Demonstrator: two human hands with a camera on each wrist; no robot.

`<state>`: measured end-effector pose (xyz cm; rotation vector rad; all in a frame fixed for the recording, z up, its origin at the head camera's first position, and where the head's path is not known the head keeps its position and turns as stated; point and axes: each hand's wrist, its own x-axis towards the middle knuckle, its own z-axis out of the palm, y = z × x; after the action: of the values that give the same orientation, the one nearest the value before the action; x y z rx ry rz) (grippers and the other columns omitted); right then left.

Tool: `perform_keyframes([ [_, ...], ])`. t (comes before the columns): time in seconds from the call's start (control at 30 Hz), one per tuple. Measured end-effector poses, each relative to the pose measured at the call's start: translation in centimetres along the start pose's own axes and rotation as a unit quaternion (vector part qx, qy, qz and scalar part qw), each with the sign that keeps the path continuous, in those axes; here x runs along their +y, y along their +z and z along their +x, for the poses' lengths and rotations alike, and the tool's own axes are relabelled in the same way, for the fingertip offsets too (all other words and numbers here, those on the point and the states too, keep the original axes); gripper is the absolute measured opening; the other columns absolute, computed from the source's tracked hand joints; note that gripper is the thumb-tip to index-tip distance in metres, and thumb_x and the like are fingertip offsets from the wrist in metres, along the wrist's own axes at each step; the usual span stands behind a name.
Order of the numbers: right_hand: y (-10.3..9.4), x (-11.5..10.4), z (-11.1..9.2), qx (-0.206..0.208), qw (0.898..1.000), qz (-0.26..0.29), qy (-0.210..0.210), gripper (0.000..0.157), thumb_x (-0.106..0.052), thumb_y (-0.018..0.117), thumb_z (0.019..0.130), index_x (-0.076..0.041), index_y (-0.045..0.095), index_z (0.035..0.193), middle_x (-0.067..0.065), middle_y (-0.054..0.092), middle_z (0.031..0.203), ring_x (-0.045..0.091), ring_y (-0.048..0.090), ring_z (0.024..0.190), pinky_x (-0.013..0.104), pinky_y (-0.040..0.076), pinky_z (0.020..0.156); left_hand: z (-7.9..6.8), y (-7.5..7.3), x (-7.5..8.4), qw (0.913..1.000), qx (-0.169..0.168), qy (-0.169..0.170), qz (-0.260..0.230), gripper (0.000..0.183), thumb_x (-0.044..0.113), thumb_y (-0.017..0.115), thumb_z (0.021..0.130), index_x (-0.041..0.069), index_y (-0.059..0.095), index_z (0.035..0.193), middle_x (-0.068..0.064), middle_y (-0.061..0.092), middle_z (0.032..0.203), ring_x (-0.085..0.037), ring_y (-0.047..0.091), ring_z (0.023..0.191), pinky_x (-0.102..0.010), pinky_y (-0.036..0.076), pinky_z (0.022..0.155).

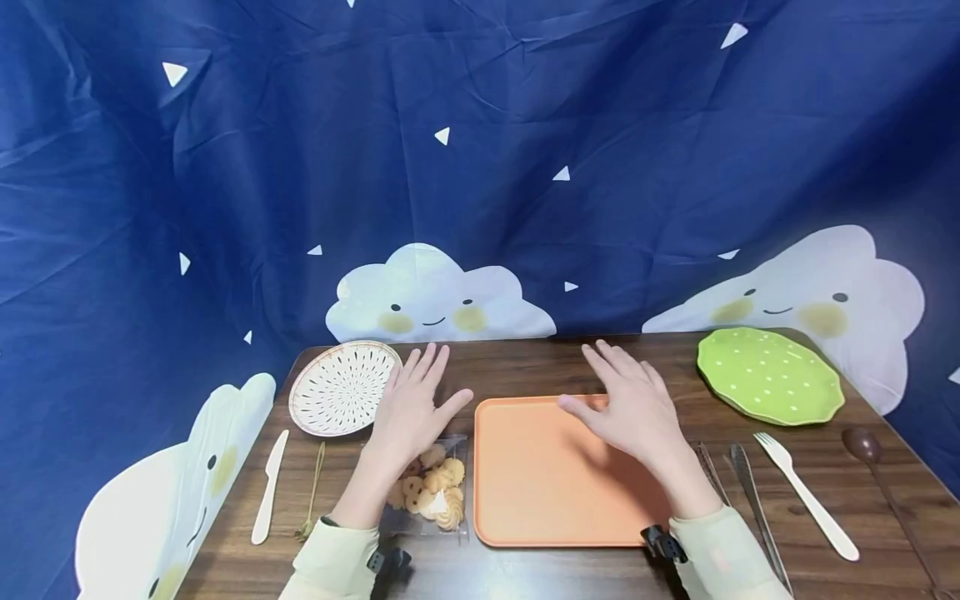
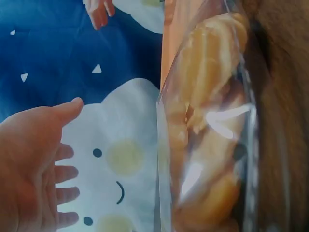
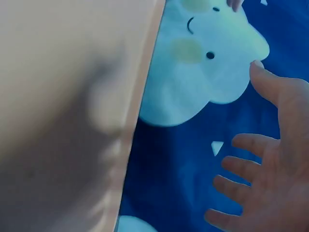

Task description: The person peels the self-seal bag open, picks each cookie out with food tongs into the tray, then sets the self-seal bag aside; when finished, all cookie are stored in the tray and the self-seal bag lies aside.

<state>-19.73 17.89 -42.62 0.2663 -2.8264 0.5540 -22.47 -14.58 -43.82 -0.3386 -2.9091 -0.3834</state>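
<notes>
My left hand hovers with fingers spread above a clear plastic package of cookies, close to a white plate with dark seed-like marks. Nothing is in its grasp. Over the right part of an orange tray, my right hand is raised, fingers also apart, holding nothing. In the left wrist view the cookie package fills the right half beside the hand. The tray's blurred surface takes up the left of the right wrist view, under a shadow.
Left lie a white knife and a thin gold utensil. Toward the right are a green dotted plate, a white fork, metal tongs and a brown spoon. A blue curtain hangs behind the wooden table.
</notes>
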Motion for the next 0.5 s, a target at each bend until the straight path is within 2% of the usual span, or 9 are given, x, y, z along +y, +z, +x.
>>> perform_keyframes([
  [0.13, 0.4, -1.7, 0.0, -0.013, 0.999, 0.032, -0.02, 0.086, -0.069, 0.063, 0.088, -0.022, 0.038, 0.157, 0.01, 0.04, 0.163, 0.037, 0.038, 0.151, 0.064, 0.029, 0.121, -0.7, 0.0, -0.5, 0.9999, 0.011, 0.001, -0.01, 0.081, 0.074, 0.043, 0.096, 0.031, 0.021, 0.161, 0.003, 0.025, 0.17, -0.025, 0.02, 0.16, -0.053, 0.015, 0.132],
  [0.23, 1.1, -3.3, -0.2, -0.042, 0.997, 0.065, -0.03, 0.083, -0.066, 0.063, 0.09, -0.023, 0.039, 0.156, 0.008, 0.04, 0.164, 0.037, 0.039, 0.15, 0.065, 0.031, 0.121, -1.8, 0.0, -1.1, 0.9999, 0.012, -0.003, -0.005, 0.083, 0.075, 0.042, 0.095, 0.029, 0.024, 0.161, 0.001, 0.027, 0.17, -0.025, 0.021, 0.16, -0.054, 0.017, 0.131],
  [0.4, 2.6, -6.6, -1.0, -0.112, 0.984, 0.134, -0.038, 0.072, -0.059, 0.066, 0.092, -0.026, 0.045, 0.153, 0.005, 0.041, 0.163, 0.035, 0.04, 0.15, 0.061, 0.033, 0.122, -4.4, -0.1, -3.1, 0.9997, -0.009, -0.012, 0.02, 0.087, 0.078, 0.041, 0.093, 0.025, 0.027, 0.161, -0.001, 0.03, 0.169, -0.028, 0.025, 0.158, -0.056, 0.021, 0.129],
  [0.5, 3.9, -8.6, -1.3, -0.149, 0.974, 0.153, -0.075, 0.063, -0.051, 0.067, 0.093, -0.024, 0.051, 0.149, 0.005, 0.046, 0.159, 0.031, 0.043, 0.148, 0.056, 0.035, 0.123, -6.3, -0.1, -4.6, 0.9993, -0.018, -0.017, 0.028, 0.088, 0.076, 0.047, 0.093, 0.022, 0.029, 0.16, -0.004, 0.033, 0.167, -0.031, 0.03, 0.156, -0.057, 0.025, 0.128],
])
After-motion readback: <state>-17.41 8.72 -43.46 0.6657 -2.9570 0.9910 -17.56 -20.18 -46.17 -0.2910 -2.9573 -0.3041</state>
